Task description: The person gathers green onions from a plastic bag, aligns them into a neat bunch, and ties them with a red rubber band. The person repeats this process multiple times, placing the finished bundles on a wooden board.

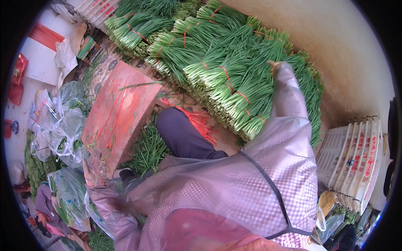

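A large pile of bundled green chives (pixel 226 75), tied with red strips, lies along the wall, pale cut ends facing me. My right hand (pixel 275 66) reaches onto the leaves at the pile's far right; the sleeve and leaves partly hide its fingers, so its grip is unclear. My left hand (pixel 95 168) is spread with the palm up and holds nothing, at the near edge of a worn red board (pixel 121 106). On the board lie thin red ties (pixel 114 108) and a loose green stalk (pixel 139 84). A bunch of red ties (pixel 201 120) hangs beside my knee (pixel 185 135).
Loose green stalks (pixel 149 149) lie beneath the board's right side. Clear plastic bags (pixel 67 125) crowd the left. Stacked white crates (pixel 348 163) bearing writing stand at right, more crates (pixel 95 12) at top left. Another person's sleeve (pixel 45 197) shows at lower left. A wall (pixel 339 47) rises behind the pile.
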Tool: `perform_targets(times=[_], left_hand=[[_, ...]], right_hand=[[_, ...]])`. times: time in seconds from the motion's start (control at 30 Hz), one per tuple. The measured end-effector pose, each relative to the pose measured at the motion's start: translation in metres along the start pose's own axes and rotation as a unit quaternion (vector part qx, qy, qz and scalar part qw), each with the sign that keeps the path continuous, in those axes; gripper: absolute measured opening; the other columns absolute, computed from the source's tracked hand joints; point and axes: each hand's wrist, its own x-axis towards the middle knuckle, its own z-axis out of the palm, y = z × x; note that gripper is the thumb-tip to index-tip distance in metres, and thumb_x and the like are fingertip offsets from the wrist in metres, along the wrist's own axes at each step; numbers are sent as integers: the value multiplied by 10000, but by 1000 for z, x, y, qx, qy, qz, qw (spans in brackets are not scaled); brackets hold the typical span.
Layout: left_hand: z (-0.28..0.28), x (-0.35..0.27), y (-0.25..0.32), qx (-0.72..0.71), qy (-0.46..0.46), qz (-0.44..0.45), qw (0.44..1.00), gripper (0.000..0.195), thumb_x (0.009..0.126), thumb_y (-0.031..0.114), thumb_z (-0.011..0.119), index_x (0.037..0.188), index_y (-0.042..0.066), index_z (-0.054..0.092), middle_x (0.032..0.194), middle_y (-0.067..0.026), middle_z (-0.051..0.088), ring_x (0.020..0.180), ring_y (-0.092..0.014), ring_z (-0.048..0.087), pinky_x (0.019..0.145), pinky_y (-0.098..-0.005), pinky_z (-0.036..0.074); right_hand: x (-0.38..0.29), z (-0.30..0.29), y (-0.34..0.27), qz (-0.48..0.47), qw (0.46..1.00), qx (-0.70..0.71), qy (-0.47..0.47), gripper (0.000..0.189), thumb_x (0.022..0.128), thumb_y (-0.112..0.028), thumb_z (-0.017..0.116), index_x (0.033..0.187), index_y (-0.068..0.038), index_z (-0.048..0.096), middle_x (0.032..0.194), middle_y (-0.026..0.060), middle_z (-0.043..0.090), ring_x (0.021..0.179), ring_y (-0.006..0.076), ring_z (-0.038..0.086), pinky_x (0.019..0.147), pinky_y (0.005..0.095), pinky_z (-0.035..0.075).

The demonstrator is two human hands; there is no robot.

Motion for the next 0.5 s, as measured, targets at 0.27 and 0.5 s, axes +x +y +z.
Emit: perform_targets(times=[0.27, 0.5], left_hand=[[-36, -8, -33, 239, 83, 146, 957, 556, 1021, 346, 378, 1479, 45, 285, 1473, -188, 390, 1300, -330, 455, 1084, -398, 370], [-34, -30, -61, -12, 35, 16, 999, 671, 979, 439, 469, 1477, 34, 273, 1451, -198, 408, 1099, -353, 594, 889, -436, 519]], right_hand=[[-60, 198, -63, -192, 955, 90, -208, 414, 920, -302, 604, 1228, -25, 608, 957, 77, 700, 708, 138, 621, 675, 291, 515], [-170, 361, -213, -309, 861, 96, -393, 383, 925, -245, 612, 1254, -49, 606, 1087, 61, 690, 854, 131, 631, 751, 284, 516]])
